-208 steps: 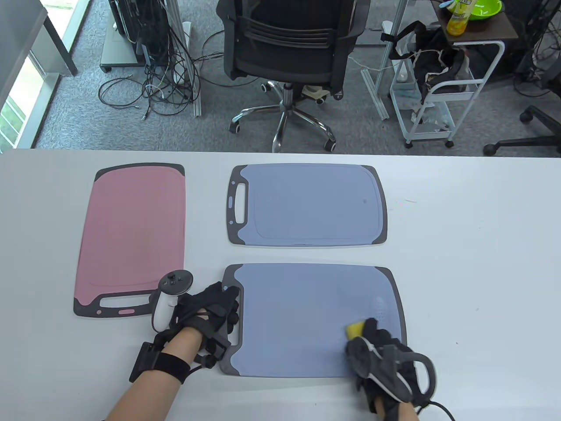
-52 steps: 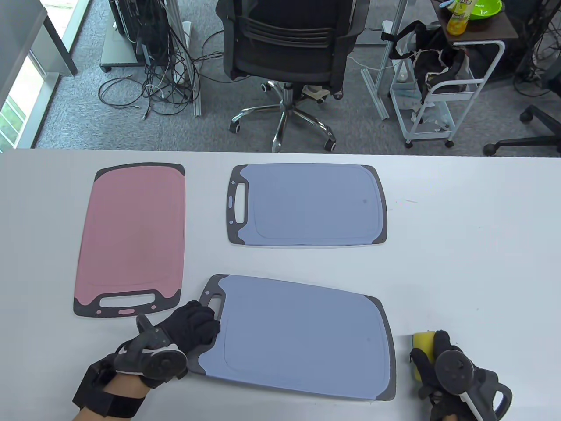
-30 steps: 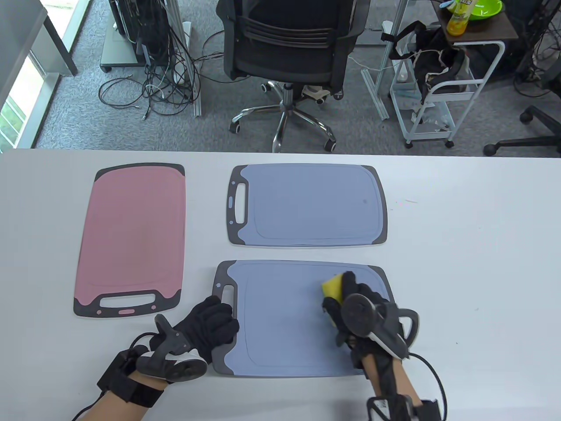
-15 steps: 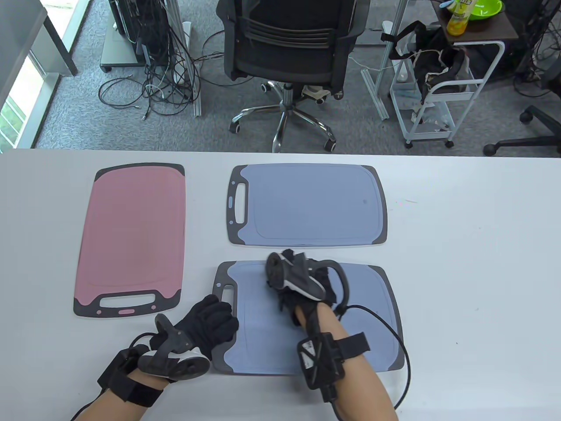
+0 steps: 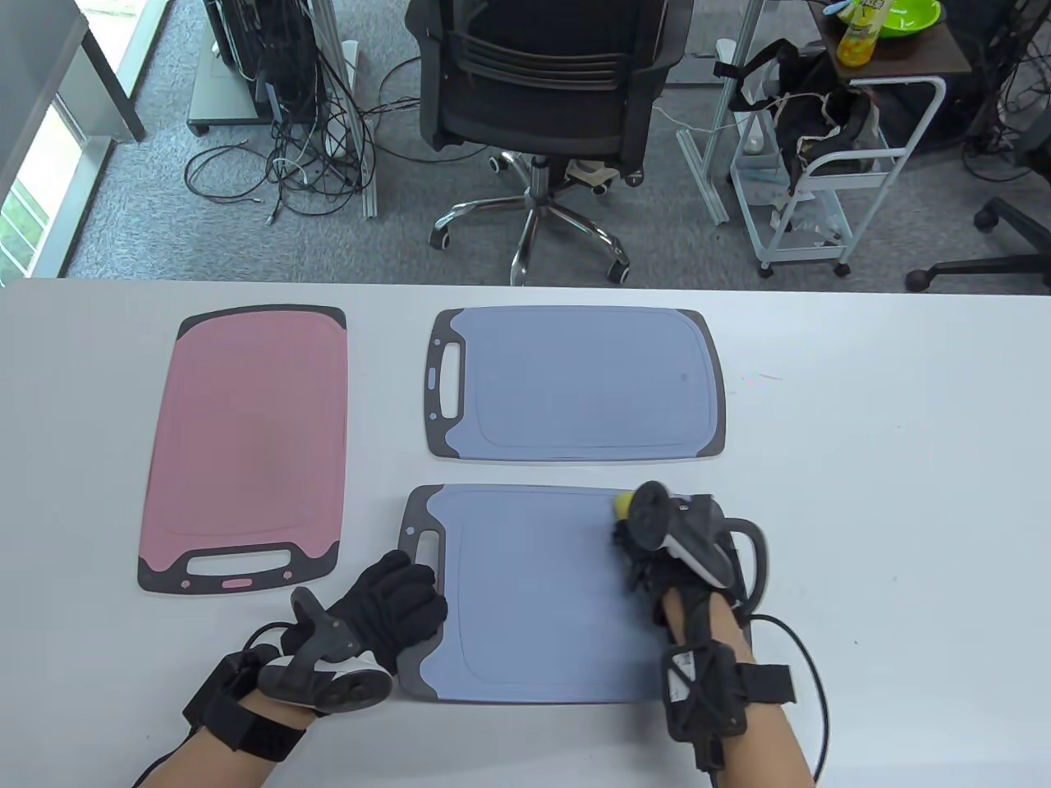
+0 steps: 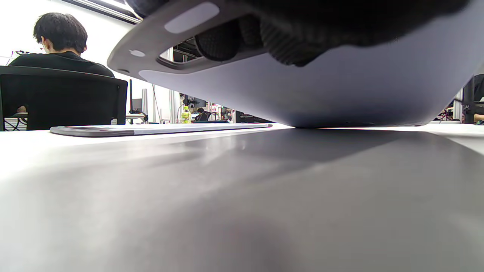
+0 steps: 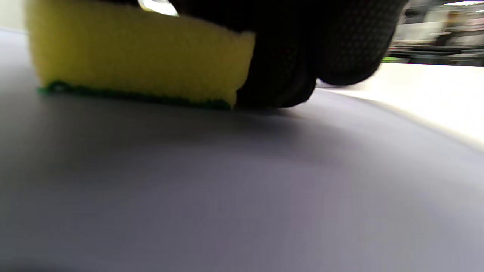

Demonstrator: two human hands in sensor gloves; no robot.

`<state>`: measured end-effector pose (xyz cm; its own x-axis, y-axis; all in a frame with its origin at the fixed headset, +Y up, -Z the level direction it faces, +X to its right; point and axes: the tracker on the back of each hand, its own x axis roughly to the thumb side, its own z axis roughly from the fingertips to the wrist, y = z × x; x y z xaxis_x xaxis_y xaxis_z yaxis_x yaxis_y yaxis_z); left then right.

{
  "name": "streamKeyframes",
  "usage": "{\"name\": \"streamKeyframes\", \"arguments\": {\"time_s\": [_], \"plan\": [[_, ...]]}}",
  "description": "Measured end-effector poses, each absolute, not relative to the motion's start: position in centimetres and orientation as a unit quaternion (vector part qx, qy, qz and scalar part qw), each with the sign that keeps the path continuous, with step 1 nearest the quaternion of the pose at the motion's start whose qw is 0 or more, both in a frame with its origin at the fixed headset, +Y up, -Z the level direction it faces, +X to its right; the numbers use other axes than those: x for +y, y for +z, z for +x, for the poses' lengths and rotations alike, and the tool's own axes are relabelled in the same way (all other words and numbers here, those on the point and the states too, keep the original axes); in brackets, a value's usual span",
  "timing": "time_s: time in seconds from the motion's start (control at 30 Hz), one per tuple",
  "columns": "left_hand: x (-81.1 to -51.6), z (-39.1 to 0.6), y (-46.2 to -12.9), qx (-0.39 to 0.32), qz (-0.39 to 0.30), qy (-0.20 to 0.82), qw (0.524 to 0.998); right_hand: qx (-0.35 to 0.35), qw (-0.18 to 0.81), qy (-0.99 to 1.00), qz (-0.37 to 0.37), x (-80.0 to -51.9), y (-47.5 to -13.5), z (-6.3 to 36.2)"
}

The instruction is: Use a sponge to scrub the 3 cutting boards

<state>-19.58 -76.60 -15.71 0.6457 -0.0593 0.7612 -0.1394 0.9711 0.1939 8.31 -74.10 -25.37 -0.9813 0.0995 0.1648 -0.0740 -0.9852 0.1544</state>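
Observation:
Three cutting boards lie on the white table [image 5: 887,492]: a pink board [image 5: 246,435] at the left, a far blue board [image 5: 575,382] and a near blue board [image 5: 534,599]. My right hand [image 5: 649,546] grips a yellow sponge [image 5: 623,502] with its green side pressed down [image 7: 132,60] on the near board's far right corner [image 7: 227,189]. My left hand [image 5: 398,603] holds that board's handle end. In the left wrist view this end [image 6: 321,90] looks raised off the table, with fingers [image 6: 264,37] against the handle slot.
A black office chair [image 5: 542,90] and a white cart [image 5: 829,164] stand on the floor beyond the table's far edge. A seated person [image 6: 56,41] shows in the background of the left wrist view. Bare table stretches to the right of the boards.
My right hand has slid the sponge to the right along the near board's far edge, from its middle to the far right corner. The left hand has stayed at the handle.

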Motion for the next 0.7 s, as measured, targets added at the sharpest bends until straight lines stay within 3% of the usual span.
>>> {"name": "streamKeyframes", "arguments": {"time_s": [0.1,0.17,0.23,0.37,0.57,0.63,0.7], "plan": [[-76.6,-19.6,-15.5,-0.424,0.126,0.023,0.896,0.067,0.037,0.969,0.237,-72.6,-22.3,-0.3],[-76.5,-19.6,-15.4,-0.424,0.129,0.020,0.896,0.044,0.017,0.960,0.276,-72.2,-21.1,-3.1],[-76.5,-19.7,-15.5,-0.422,0.125,0.024,0.898,0.042,-0.039,0.965,0.257,-72.3,-21.5,-2.6],[-76.5,-19.6,-15.4,-0.424,0.127,0.021,0.897,0.071,-0.003,0.988,0.139,-73.5,-23.0,4.9],[-76.5,-19.6,-15.4,-0.425,0.125,0.023,0.896,0.108,0.001,0.979,-0.170,-76.5,-23.2,23.0],[-76.5,-19.7,-15.4,-0.425,0.124,0.023,0.896,0.125,0.027,0.971,-0.201,-76.9,-22.8,24.5],[-76.5,-19.7,-15.4,-0.425,0.125,0.023,0.896,0.102,0.022,0.981,-0.164,-76.5,-23.1,22.6]]}}
